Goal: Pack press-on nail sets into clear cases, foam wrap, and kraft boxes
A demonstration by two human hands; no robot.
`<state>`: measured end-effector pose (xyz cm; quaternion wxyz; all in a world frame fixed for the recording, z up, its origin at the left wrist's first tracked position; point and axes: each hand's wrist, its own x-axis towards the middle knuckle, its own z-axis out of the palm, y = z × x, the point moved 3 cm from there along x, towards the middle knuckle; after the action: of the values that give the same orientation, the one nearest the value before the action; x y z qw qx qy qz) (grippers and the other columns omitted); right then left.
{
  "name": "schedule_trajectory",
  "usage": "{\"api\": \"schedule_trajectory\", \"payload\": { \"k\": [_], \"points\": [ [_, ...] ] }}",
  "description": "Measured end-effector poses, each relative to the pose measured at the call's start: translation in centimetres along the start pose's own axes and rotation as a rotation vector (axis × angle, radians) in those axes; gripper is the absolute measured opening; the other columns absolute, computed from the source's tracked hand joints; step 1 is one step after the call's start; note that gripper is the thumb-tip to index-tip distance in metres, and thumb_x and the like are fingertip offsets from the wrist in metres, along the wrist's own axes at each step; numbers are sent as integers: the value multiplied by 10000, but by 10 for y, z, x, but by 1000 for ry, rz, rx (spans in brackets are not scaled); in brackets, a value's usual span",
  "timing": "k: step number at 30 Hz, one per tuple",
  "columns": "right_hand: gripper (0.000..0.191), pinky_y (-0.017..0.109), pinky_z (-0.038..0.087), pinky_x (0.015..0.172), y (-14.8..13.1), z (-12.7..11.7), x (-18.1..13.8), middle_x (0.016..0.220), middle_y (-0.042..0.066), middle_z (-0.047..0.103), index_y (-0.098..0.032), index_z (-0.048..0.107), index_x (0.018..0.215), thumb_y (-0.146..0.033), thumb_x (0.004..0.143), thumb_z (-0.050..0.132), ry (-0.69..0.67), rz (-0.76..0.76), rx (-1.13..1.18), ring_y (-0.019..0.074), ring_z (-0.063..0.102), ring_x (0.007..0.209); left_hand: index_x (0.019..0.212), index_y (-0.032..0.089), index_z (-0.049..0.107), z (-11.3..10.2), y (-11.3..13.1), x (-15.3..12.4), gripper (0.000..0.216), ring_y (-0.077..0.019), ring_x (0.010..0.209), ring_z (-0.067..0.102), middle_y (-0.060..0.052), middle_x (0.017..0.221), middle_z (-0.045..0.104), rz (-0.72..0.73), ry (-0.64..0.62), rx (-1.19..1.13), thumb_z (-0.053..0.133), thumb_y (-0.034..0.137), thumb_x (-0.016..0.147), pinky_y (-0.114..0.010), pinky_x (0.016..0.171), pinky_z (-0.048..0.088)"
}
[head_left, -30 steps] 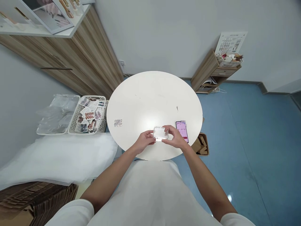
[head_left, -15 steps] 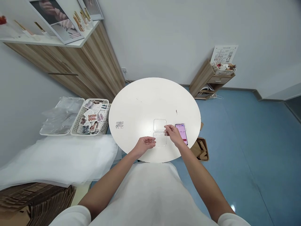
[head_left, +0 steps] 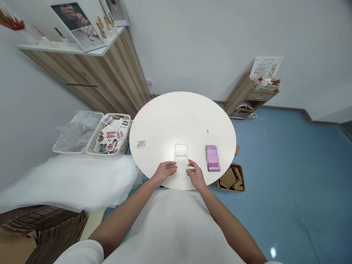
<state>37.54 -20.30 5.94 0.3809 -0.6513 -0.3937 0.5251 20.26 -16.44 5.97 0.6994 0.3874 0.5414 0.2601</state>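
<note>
A small clear plastic case (head_left: 181,157) lies opened flat on the round white table (head_left: 181,117), its lid folded away from me. My left hand (head_left: 165,171) grips the left edge of the near half. At the right edge of that half, my right hand (head_left: 194,174) holds on with its fingertips. A small card of press-on nails (head_left: 141,144) rests on the table's left side, apart from both hands. A phone (head_left: 212,158) lies to the right of the case.
Left of the table stand a white basket of nail cards (head_left: 111,134) and a tray of clear bags (head_left: 74,131), above a white-covered surface (head_left: 66,179). A cardboard box (head_left: 231,178) sits on the blue floor at the right. A wooden cabinet (head_left: 110,73) and a small shelf (head_left: 251,93) line the wall.
The closed case held up in both hands has been opened and laid flat on the table. Both hands have drawn back to its near half.
</note>
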Motion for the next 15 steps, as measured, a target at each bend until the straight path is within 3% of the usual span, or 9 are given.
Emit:
{"api": "schedule_trajectory", "payload": {
  "k": [4,8,15],
  "points": [
    [529,310,483,634,19,3,7,966,40,499,-223,448,1193,-288,673,515,10,54,21,113,536,635,1074,173,491,0,-17,11,521,-160,776,611,-76,890,651,4,73,54,710,279,614,-349,754,464],
    [542,313,488,632,35,7,12,923,29,504,-208,455,1182,-257,646,514,18,118,59,109,548,586,1022,169,516,1,-38,23,438,-162,777,610,-68,879,638,18,115,134,687,274,633,-329,746,464],
    [521,318,497,650,58,9,26,903,20,526,-225,462,1166,-210,646,495,28,139,-50,128,564,629,1064,166,522,6,-58,40,399,-157,812,582,-83,994,596,24,154,243,611,199,677,-316,785,437]
  ]
}}
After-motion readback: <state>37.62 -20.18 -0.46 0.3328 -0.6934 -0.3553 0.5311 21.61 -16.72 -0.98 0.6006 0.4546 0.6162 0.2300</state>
